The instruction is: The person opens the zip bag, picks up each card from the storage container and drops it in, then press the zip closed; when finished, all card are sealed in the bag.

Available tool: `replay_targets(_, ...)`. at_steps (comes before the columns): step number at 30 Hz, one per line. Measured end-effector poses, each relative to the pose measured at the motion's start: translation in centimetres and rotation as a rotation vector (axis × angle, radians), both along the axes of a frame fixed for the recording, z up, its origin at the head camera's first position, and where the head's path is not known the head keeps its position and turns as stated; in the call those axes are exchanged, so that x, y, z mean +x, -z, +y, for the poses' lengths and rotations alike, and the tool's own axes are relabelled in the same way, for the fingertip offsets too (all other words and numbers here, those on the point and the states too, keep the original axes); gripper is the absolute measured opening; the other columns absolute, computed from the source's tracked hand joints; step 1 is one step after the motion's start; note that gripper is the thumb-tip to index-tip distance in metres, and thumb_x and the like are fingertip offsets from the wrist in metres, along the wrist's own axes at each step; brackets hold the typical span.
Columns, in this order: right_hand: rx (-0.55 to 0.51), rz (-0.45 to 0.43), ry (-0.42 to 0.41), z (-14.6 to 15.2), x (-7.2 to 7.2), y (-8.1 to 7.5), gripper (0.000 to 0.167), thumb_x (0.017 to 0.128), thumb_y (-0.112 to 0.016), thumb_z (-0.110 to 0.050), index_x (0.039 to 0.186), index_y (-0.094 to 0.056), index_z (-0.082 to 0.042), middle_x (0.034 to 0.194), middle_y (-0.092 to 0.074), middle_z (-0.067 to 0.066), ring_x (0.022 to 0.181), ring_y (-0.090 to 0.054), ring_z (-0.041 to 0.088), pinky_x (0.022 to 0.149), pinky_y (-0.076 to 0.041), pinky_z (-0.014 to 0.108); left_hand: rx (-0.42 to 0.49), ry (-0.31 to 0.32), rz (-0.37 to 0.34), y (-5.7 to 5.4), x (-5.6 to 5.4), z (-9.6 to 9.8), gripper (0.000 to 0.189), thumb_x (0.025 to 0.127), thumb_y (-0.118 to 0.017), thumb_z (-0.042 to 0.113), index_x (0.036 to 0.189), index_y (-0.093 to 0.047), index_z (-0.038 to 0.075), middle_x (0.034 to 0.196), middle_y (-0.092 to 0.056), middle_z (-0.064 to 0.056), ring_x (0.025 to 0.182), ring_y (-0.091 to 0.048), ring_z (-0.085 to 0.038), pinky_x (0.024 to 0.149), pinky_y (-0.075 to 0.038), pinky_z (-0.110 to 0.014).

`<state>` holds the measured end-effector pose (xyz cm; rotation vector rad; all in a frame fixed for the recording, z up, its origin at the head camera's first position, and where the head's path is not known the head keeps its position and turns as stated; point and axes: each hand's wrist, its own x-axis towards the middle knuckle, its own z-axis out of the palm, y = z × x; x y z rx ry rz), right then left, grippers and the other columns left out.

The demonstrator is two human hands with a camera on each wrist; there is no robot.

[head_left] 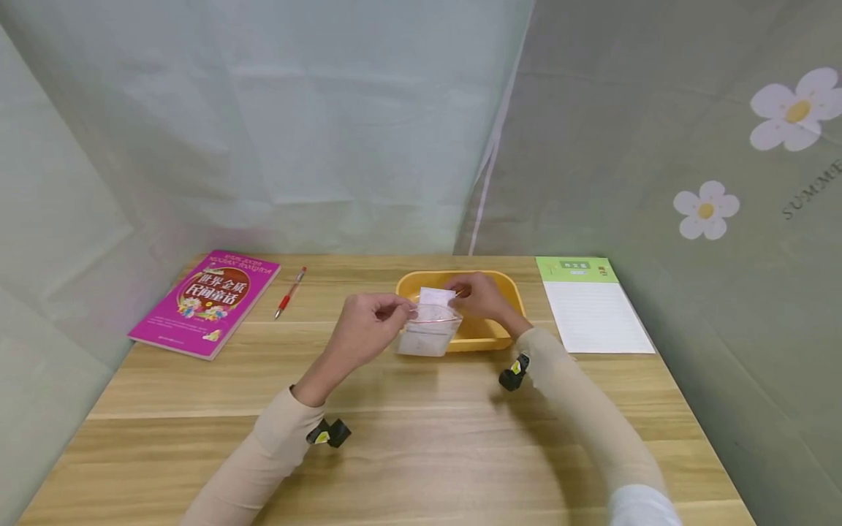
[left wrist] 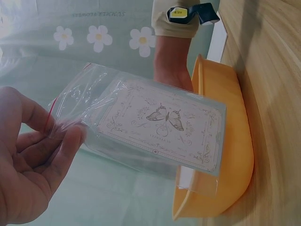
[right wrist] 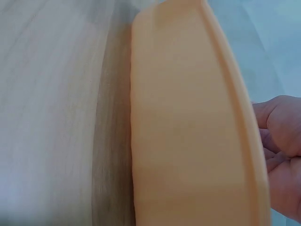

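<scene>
My left hand [head_left: 371, 325] pinches the top of a clear zip bag [left wrist: 80, 101] with a red seal line, between thumb and fingers. Inside the bag lies a pale card [left wrist: 162, 122] printed with a butterfly and an ornate border. The bag hangs tilted at the near left rim of a yellow plastic basin [head_left: 483, 345]. Over the basin, my right hand [head_left: 483, 296] has its fingers curled at the edge of a white card [head_left: 437, 296], which shows just behind the bag's mouth. In the right wrist view, the basin's wall partly hides the right fingers [right wrist: 282, 127].
On the left of the wooden table [head_left: 421, 453] lie a purple book [head_left: 207, 303] and a red pen [head_left: 290, 294]. A lined writing pad [head_left: 595, 314] with a green header is right of the basin. Fabric walls [head_left: 316, 131] border the table's back and sides.
</scene>
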<state>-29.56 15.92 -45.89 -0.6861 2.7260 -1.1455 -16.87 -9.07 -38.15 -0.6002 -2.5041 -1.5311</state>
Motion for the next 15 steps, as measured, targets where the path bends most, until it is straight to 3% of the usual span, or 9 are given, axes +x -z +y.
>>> replay_targets(6, -0.077, 0.018, -0.004, 1.0, 0.6, -0.7, 0.021, 0.09, -0.075, -0.003, 0.111, -0.075, 0.001, 0.105, -0.074, 0.016, 0.094, -0.071, 0.029, 0.085, -0.058, 0.041, -0.009, -0.005, -0.008, -0.1, 0.0, -0.1, 0.018, 0.097, -0.065, 0.012, 0.098, -0.081, 0.005, 0.089, -0.078, -0.001, 0.074, -0.07, -0.013, 0.067, -0.057, -0.027)
replay_targets(15, -0.095, 0.012, 0.085, 2.0, 1.5, -2.5, 0.023, 0.093, -0.075, -0.009, 0.114, -0.074, -0.002, 0.1, -0.075, 0.013, 0.088, -0.071, 0.026, 0.079, -0.059, 0.037, -0.004, -0.006, 0.003, 0.0, 0.1, 0.0, 0.017, 0.096, -0.066, 0.011, 0.097, -0.081, 0.004, 0.088, -0.078, -0.001, 0.074, -0.071, -0.014, 0.066, -0.058, -0.026)
